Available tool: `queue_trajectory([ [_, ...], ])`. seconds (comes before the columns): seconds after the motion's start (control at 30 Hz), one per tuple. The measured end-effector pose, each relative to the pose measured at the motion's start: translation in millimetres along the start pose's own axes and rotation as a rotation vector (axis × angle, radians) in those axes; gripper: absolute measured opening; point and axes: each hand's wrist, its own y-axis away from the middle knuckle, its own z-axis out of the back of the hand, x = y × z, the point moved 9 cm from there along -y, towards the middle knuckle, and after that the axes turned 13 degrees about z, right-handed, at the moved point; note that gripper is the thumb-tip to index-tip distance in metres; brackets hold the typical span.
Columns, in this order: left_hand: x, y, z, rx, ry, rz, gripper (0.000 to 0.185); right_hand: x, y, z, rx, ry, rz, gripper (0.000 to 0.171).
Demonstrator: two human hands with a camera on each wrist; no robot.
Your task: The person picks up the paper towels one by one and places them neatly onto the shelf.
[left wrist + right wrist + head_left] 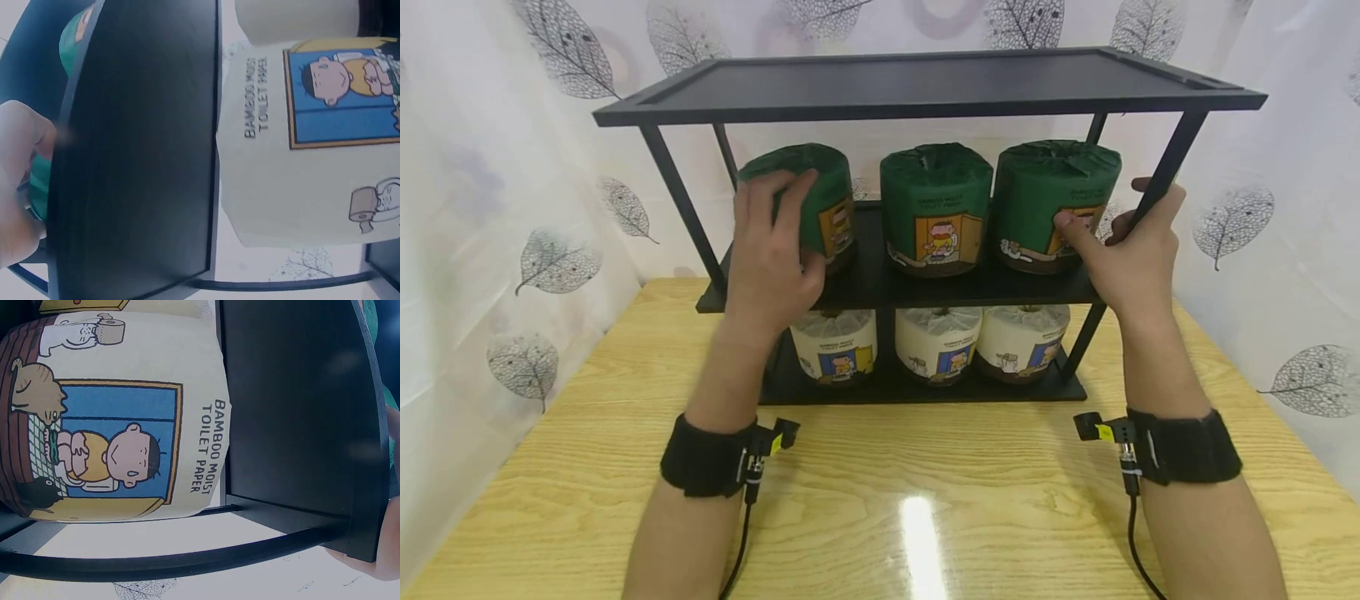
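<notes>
Three green-wrapped toilet paper rolls stand on the middle shelf of a black rack (pixel 917 87). My left hand (pixel 771 250) holds the left green roll (pixel 829 187), its fingers over the front and top edge and its thumb low on the front. At the other end, my right hand (pixel 1138 262) grips the right green roll (pixel 1037 200); its thumb lies on the printed front while the other fingers pass around the rack's right front post. The middle green roll (pixel 934 187) stands between them, untouched. In both wrist views the shelf hides much of each hand.
Below, cream toilet paper rolls (pixel 942 346) stand on the bottom shelf (pixel 917 392). The rack's front posts (pixel 681 200) rise close beside both hands. A wooden table (pixel 850 483) carries the rack, and a leaf-patterned curtain (pixel 550 167) hangs behind.
</notes>
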Motion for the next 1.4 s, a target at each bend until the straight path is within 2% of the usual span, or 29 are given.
queue_trajectory([
  [0.17, 7.7, -0.1, 2.6, 0.0, 0.037, 0.015, 0.071, -1, 0, 0, 0.002, 0.0, -0.006, 0.071],
  [0.33, 7.6, -0.9, 7.0, -0.025, 0.087, 0.013, 0.069, -1, 0, 0, 0.0, -0.001, -0.002, 0.071],
  [0.43, 0.6, -0.5, 8.3, -0.056, 0.06, 0.002, 0.066, -1, 0, 0, -0.002, 0.001, -0.001, 0.071],
  [0.57, -12.6, 1.5, 5.8, -0.077, -0.036, 0.011, 0.066, -2, 0, 0, -0.002, 0.003, 0.004, 0.071],
  [0.63, -16.7, 2.8, 1.3, -0.051, -0.08, 0.035, 0.068, -2, 0, 0, -0.002, 0.001, 0.008, 0.071],
  [0.77, -15.2, 8.1, -17.1, 0.093, -0.196, 0.107, 0.074, -3, -1, 0, -0.004, 0.001, 0.008, 0.071],
  [0.87, -12.3, 11.5, -26.8, 0.154, -0.292, 0.125, 0.075, -3, -1, 0, -0.003, 0.002, 0.009, 0.072],
  [0.97, -13.1, 11.7, -28.0, 0.136, -0.337, 0.105, 0.073, -2, -1, 0, -0.004, 0.005, 0.011, 0.072],
  [1.1, -14.4, 11.0, -27.9, 0.124, -0.325, 0.092, 0.073, -2, 0, 1, -0.008, 0.005, 0.002, 0.071],
  [1.4, -11.4, 10.9, -25.0, 0.142, -0.279, 0.077, 0.067, 0, 0, 0, -0.001, 0.002, 0.006, 0.071],
])
